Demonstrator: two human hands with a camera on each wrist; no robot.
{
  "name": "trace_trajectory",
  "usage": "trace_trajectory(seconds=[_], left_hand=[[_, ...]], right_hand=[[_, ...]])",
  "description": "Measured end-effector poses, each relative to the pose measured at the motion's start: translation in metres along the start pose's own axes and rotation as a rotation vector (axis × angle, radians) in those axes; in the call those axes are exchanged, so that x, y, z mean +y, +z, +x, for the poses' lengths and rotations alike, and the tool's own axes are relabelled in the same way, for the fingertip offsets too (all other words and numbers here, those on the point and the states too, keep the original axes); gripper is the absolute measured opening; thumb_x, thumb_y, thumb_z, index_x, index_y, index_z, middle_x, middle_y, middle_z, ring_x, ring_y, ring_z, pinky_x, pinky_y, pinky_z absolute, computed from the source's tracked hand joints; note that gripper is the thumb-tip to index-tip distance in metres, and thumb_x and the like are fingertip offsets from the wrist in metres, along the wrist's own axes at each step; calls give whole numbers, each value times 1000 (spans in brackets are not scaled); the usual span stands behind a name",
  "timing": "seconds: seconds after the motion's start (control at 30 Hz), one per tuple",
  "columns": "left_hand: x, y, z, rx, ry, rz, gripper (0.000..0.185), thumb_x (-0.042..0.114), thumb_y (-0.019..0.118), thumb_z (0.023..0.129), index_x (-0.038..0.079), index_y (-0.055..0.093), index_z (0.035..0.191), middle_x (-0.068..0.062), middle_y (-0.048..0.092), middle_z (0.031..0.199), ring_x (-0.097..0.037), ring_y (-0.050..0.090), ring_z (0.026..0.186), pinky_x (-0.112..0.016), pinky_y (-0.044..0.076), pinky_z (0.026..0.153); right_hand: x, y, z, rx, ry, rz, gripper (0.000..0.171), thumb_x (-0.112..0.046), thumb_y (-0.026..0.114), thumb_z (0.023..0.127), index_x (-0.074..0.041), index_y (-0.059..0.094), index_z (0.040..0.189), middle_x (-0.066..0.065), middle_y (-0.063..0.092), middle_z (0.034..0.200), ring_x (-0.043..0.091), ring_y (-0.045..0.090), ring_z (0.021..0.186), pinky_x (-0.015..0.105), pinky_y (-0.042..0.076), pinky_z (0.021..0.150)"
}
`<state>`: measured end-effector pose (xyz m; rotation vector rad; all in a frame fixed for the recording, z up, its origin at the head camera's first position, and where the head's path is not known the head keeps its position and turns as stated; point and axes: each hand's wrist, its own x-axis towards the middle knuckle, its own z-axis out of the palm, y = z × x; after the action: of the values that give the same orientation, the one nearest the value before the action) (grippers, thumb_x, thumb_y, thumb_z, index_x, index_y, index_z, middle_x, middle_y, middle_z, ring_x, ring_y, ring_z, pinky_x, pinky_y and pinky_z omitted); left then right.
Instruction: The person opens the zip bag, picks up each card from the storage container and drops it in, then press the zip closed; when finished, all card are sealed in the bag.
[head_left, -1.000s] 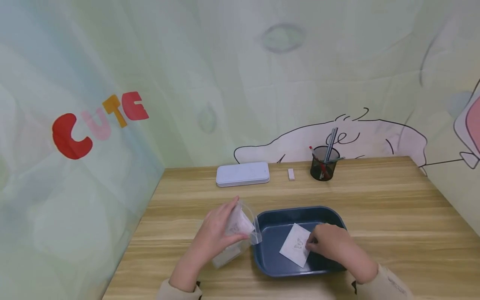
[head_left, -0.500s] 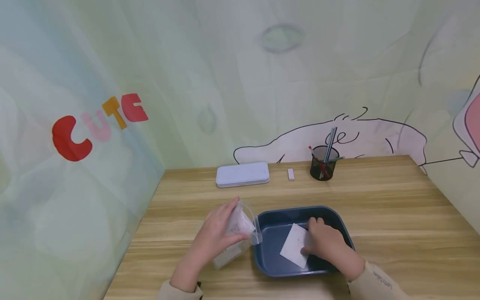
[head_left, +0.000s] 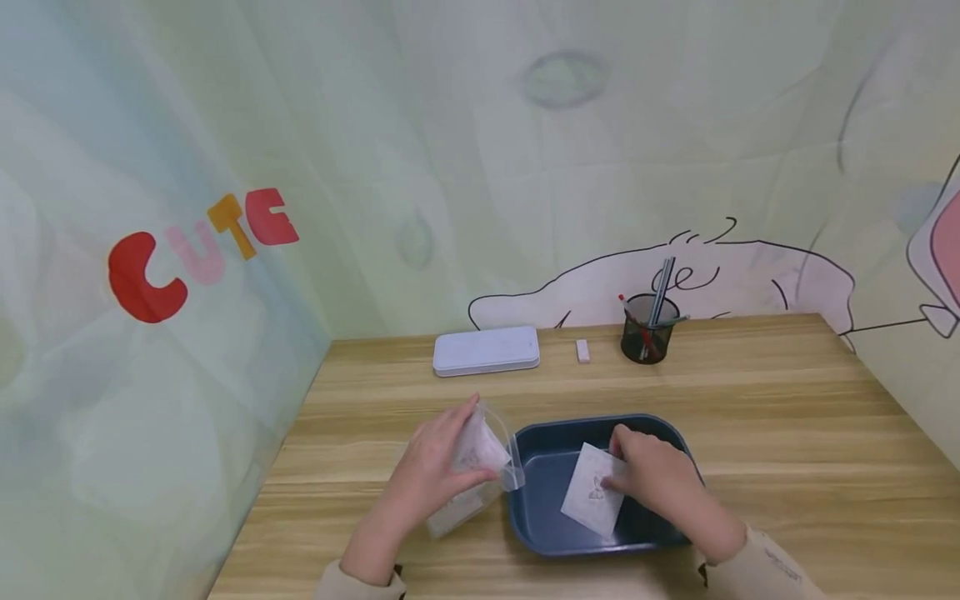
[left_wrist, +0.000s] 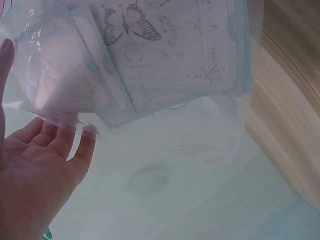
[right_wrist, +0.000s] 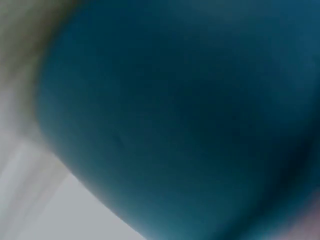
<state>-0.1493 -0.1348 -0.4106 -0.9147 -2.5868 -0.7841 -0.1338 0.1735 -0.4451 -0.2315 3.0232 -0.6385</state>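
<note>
My left hand (head_left: 431,458) grips a clear plastic container (head_left: 517,467), tilted toward the tray. Inside it are several white packets (head_left: 480,446); the left wrist view shows a butterfly print on a packet (left_wrist: 165,45) through the clear plastic. In the dark blue tray (head_left: 536,533) lies a square white packet (head_left: 588,500) with a small butterfly print. My right hand (head_left: 660,479) pinches that packet at its right side, thumb on top; the fingers beneath are hidden. The right wrist view is blurred and filled by the blue tray (right_wrist: 150,115).
At the back of the wooden table (head_left: 787,433) lie a white pencil case (head_left: 486,350) and a small pale eraser (head_left: 582,351). A black mesh pen holder (head_left: 647,340) with pens stands right of them. A printed cloth hangs behind.
My right hand has shifted along the packet's right side and its thumb now lies over the print. The packet has moved slightly up in view. The left hand and container stay put.
</note>
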Motion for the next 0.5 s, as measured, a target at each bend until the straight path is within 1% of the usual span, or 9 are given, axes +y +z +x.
trace_trajectory(seconds=[0.1, 0.17, 0.23, 0.33, 0.43, 0.5], left_hand=[[0, 0, 0, -1, 1, 3, 95, 39, 85, 68, 4, 41, 144, -11, 58, 127, -26, 54, 115, -49, 41, 98], [0, 0, 0, 3, 4, 1, 95, 38, 85, 67, 3, 41, 144, -12, 58, 127, -26, 54, 115, -50, 42, 97], [1, 0, 0, 3, 1, -1, 95, 38, 85, 67, 4, 41, 144, -11, 58, 127, -26, 54, 116, -50, 41, 98], [2, 0, 0, -2, -10, -8, 95, 38, 85, 67, 4, 41, 145, -11, 58, 128, -26, 53, 116, -50, 40, 98], [2, 0, 0, -7, -19, -9, 95, 39, 85, 68, 5, 41, 145, -11, 58, 128, -26, 53, 116, -50, 39, 99], [3, 0, 1, -7, -17, -7, 95, 39, 85, 68, 5, 40, 145, -11, 58, 128, -26, 53, 117, -50, 39, 100]], right_hand=[[-3, -14, -2, 48, -38, 77, 18, -20, 81, 78, -16, 64, 81, -7, 59, 68, 9, 50, 57, 28, 43, 51], [-4, -25, -3, 64, -51, 115, 11, -18, 78, 82, -17, 67, 81, -9, 61, 70, 7, 51, 60, 28, 44, 53], [-7, -35, -5, 81, -52, 153, 6, -19, 76, 83, -18, 70, 84, -10, 62, 71, 7, 52, 62, 27, 45, 54], [-11, -49, -7, 146, -46, 215, 5, -21, 75, 85, -17, 72, 88, -10, 62, 72, 10, 51, 61, 27, 44, 52], [-17, -58, -10, 261, -48, 268, 9, -24, 75, 85, -16, 73, 90, -10, 62, 71, 12, 50, 60, 25, 42, 50], [-21, -60, -12, 343, -50, 318, 10, -23, 76, 85, -16, 74, 91, -10, 62, 70, 13, 49, 59, 24, 42, 49]])
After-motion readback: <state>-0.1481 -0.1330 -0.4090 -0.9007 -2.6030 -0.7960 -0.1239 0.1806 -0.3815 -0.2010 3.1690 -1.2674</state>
